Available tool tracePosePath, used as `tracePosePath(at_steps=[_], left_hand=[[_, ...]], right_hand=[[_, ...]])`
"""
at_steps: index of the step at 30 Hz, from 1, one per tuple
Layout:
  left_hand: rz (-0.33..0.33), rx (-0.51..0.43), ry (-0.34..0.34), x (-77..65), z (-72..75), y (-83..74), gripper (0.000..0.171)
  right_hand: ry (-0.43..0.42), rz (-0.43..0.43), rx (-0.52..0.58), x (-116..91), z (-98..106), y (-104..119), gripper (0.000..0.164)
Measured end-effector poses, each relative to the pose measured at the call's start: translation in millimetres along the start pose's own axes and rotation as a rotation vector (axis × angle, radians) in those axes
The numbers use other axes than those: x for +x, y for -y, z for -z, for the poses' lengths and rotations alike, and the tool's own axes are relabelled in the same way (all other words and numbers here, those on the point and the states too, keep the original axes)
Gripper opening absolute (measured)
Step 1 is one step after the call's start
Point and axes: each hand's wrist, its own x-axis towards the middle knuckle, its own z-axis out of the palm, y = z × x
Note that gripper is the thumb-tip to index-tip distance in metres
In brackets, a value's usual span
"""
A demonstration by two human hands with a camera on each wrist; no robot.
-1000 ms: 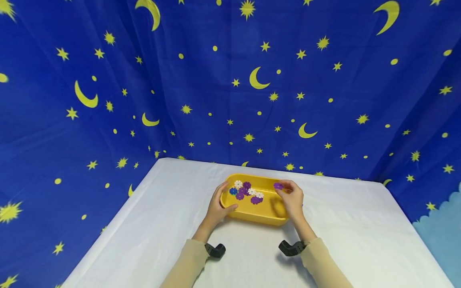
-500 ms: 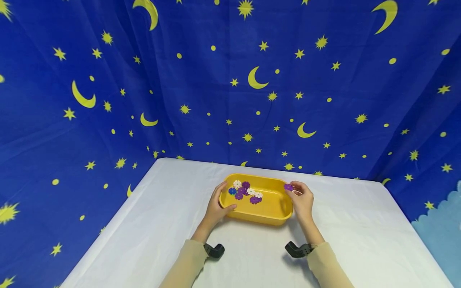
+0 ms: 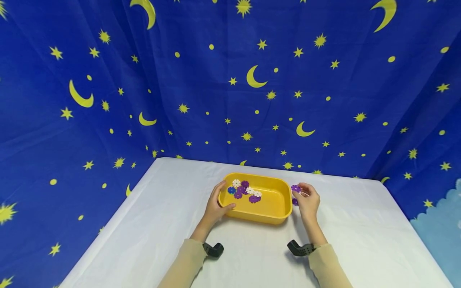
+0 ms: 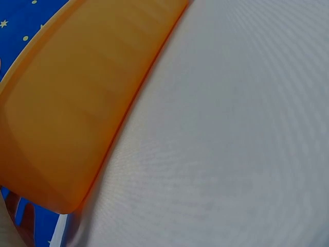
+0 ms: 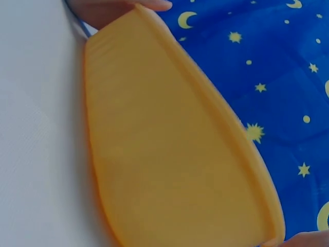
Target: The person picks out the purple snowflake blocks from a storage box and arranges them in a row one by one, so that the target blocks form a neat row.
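A yellow plastic tub [image 3: 266, 219] stands on the white table. My left hand [image 3: 214, 205] grips its left end, thumb over the near rim and fingers along the outer wall. Inside, toward the left, lie several small flower-shaped discs: white [image 3: 236, 183], purple [image 3: 245, 184] and blue [image 3: 231, 190]. Just past the tub's right end, my right hand [image 3: 309, 200] pinches a purple flower-shaped disc [image 3: 296, 188] between thumb and forefinger. Another purple disc [image 3: 295, 202] shows below it, beside the tub and partly covered by the hand. Both wrist views are mostly filled by the tub's outer wall [image 5: 154, 134].
A white cloth covers the table [image 3: 162, 224]. Blue curtains [image 3: 201, 80] with yellow moons and stars hang behind and at both sides. Black wrist cameras [image 3: 213, 250] are strapped at both sleeves.
My right hand has moved right with the purple disc, from over the tub's inside to outside its right end, and lower. The left hand keeps its hold on the tub.
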Motion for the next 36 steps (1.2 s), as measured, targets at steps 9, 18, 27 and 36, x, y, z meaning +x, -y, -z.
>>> tracePosePath(at_steps=[9,18,27,36], left_hand=[[-0.021,-0.006,-0.013,2.9,-4.0,23.5,0.085],[-0.031,-0.014,-0.031,4.2,-7.0,42.7,0.088],[-0.028,-0.011,-0.033,4.3,-7.4,43.1,0.089],[-0.025,-0.021,-0.018,2.7,-4.1,15.1,0.082]], right_hand=[[-0.041,-0.004,0.018,-1,5,-16,0.032],[-0.09,-0.001,-0.009,4,11,-28,0.033],[-0.114,-0.004,-0.011,7,16,-40,0.035],[-0.149,-0.034,-0.055,8,17,-50,0.033]])
